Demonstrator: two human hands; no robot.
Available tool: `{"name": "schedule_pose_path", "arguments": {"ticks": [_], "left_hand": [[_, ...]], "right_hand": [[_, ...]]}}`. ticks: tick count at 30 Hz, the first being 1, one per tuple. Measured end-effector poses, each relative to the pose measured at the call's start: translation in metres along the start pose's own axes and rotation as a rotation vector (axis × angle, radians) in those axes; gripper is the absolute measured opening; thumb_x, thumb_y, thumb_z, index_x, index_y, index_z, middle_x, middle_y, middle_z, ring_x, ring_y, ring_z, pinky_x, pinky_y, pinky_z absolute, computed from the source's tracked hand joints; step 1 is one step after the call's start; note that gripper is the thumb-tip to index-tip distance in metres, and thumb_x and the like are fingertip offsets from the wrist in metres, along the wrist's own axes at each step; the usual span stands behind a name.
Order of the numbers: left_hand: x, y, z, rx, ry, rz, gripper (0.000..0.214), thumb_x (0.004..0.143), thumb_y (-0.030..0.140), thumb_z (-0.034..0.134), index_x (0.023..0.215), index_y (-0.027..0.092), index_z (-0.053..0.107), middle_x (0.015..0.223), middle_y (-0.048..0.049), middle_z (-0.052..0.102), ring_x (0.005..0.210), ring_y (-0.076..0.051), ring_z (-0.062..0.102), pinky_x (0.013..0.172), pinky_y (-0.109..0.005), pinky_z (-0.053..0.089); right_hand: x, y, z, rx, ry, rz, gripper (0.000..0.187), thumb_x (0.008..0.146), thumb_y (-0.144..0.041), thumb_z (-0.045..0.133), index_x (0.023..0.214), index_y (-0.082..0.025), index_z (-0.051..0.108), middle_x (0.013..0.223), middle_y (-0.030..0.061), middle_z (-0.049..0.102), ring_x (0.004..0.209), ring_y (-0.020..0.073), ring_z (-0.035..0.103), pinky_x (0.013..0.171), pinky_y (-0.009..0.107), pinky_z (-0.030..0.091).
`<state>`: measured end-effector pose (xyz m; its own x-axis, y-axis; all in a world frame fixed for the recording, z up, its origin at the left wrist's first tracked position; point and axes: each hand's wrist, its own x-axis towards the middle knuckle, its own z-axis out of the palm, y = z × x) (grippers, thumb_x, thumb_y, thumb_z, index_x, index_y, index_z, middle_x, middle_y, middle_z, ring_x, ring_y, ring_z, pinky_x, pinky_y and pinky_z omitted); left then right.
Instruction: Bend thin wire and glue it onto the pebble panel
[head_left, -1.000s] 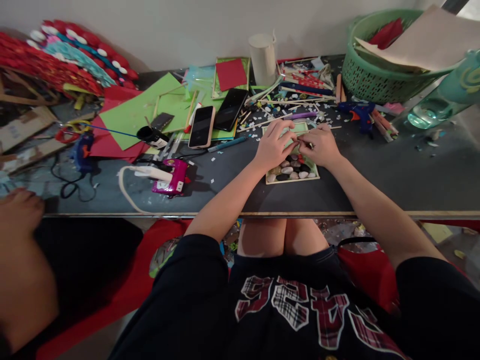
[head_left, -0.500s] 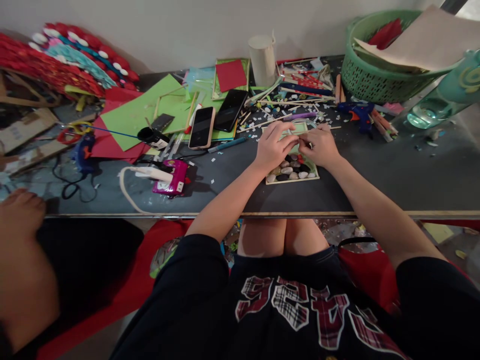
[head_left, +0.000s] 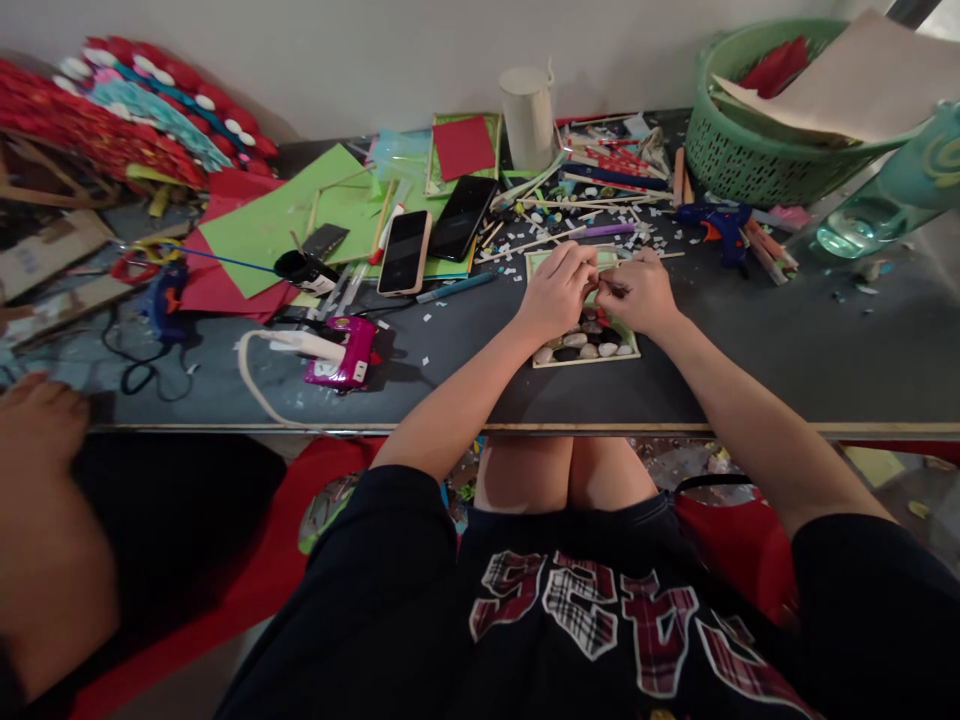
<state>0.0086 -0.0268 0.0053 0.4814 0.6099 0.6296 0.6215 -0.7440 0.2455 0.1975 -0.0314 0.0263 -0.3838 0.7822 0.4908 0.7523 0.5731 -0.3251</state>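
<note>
A small green craft board (head_left: 537,262) with a wooden stick border lies on the dark table (head_left: 750,360). Several pebbles (head_left: 581,342) line its near edge. My left hand (head_left: 555,290) hovers over the board with its fingers curled into a pinch. My right hand (head_left: 639,293) sits beside it, fingers pinched on a small thin piece that I cannot make out. The fingertips of both hands meet over the middle of the board and hide most of it.
Two phones (head_left: 403,252) lie on green paper (head_left: 262,225) to the left. A pink glue gun (head_left: 337,352) and a blue glue gun (head_left: 712,222) flank the board. A green basket (head_left: 757,150) and a white cup (head_left: 527,115) stand behind. Another person's hand (head_left: 37,415) rests at far left.
My left fingers have curled tighter and drawn toward my right hand; both hands stay over the board. The head has barely moved.
</note>
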Motion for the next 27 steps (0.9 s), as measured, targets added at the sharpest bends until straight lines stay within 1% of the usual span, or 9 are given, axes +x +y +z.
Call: {"name": "schedule_pose_path", "arguments": {"ticks": [3,6,8,12,14,17,22,24,27], "left_hand": [[0.001,0.001,0.001,-0.009,0.020,0.014,0.045,0.111,0.037,0.020,0.104,0.023,0.062,0.125,-0.0145,0.067,0.128,-0.029,0.063,0.115,-0.053,0.050],[0.002,0.001,0.002,-0.024,0.016,0.023,0.049,0.111,0.038,0.016,0.107,0.023,0.062,0.125,-0.0143,0.068,0.133,-0.028,0.062,0.117,-0.052,0.050],[0.002,0.001,0.002,-0.028,0.005,0.028,0.050,0.111,0.039,0.016,0.111,0.022,0.063,0.126,-0.0145,0.068,0.137,-0.027,0.060,0.118,-0.051,0.049],[0.000,0.001,0.004,-0.013,-0.008,0.041,0.051,0.111,0.038,0.015,0.113,0.021,0.063,0.129,-0.0157,0.068,0.139,-0.028,0.059,0.119,-0.051,0.049],[0.000,0.000,0.004,0.001,-0.008,0.048,0.052,0.111,0.037,0.014,0.113,0.020,0.063,0.129,-0.0160,0.068,0.139,-0.028,0.059,0.119,-0.050,0.050],[0.000,0.001,0.002,0.009,-0.008,0.060,0.052,0.111,0.039,0.014,0.112,0.021,0.063,0.128,-0.0155,0.068,0.137,-0.027,0.061,0.118,-0.048,0.050],[0.000,0.004,-0.003,0.006,0.002,0.080,0.054,0.112,0.039,0.011,0.106,0.023,0.062,0.123,-0.0140,0.067,0.128,-0.024,0.064,0.114,-0.046,0.053],[-0.001,0.006,-0.003,0.010,0.011,0.083,0.053,0.112,0.039,0.012,0.103,0.024,0.061,0.119,-0.0135,0.067,0.127,-0.024,0.064,0.113,-0.046,0.053],[-0.001,0.003,0.000,-0.015,0.047,0.040,0.047,0.112,0.044,0.019,0.098,0.025,0.060,0.115,-0.0130,0.067,0.122,-0.025,0.065,0.110,-0.051,0.055]], "right_hand": [[0.000,-0.002,-0.001,0.065,0.003,0.048,0.024,0.079,-0.029,0.054,0.056,-0.023,0.051,0.051,-0.0019,0.046,0.054,0.0144,0.038,0.081,0.041,0.045],[0.000,-0.004,-0.004,0.129,0.004,0.081,0.023,0.076,-0.029,0.056,0.056,-0.024,0.047,0.049,-0.0023,0.045,0.054,0.0144,0.038,0.080,0.041,0.046],[0.000,-0.006,-0.007,0.173,-0.003,0.088,0.027,0.076,-0.029,0.056,0.054,-0.024,0.041,0.046,-0.0037,0.038,0.052,0.0128,0.034,0.077,0.039,0.045],[0.003,-0.009,-0.014,0.296,-0.046,0.065,0.032,0.073,-0.025,0.055,0.054,-0.023,0.029,0.051,-0.0065,0.019,0.050,0.0092,0.022,0.059,0.032,0.034],[0.003,-0.010,-0.015,0.338,-0.045,0.050,0.032,0.070,-0.023,0.054,0.053,-0.023,0.027,0.054,-0.0064,0.016,0.052,0.0088,0.019,0.055,0.032,0.027],[0.004,-0.010,-0.014,0.388,-0.033,0.065,0.031,0.068,-0.023,0.053,0.052,-0.024,0.026,0.055,-0.0057,0.016,0.054,0.0089,0.018,0.054,0.032,0.023],[0.004,-0.005,-0.012,0.472,-0.016,0.070,0.028,0.069,-0.028,0.055,0.052,-0.023,0.032,0.054,-0.0048,0.022,0.053,0.0087,0.023,0.054,0.031,0.023],[0.004,0.002,-0.012,0.503,0.051,0.147,0.024,0.073,-0.031,0.054,0.053,-0.022,0.044,0.054,-0.0037,0.029,0.054,0.0095,0.028,0.053,0.029,0.024],[0.004,0.013,-0.015,0.491,0.201,0.285,0.027,0.082,-0.033,0.050,0.065,-0.020,0.066,0.053,-0.0027,0.039,0.054,0.0118,0.036,0.055,0.029,0.031]]}}
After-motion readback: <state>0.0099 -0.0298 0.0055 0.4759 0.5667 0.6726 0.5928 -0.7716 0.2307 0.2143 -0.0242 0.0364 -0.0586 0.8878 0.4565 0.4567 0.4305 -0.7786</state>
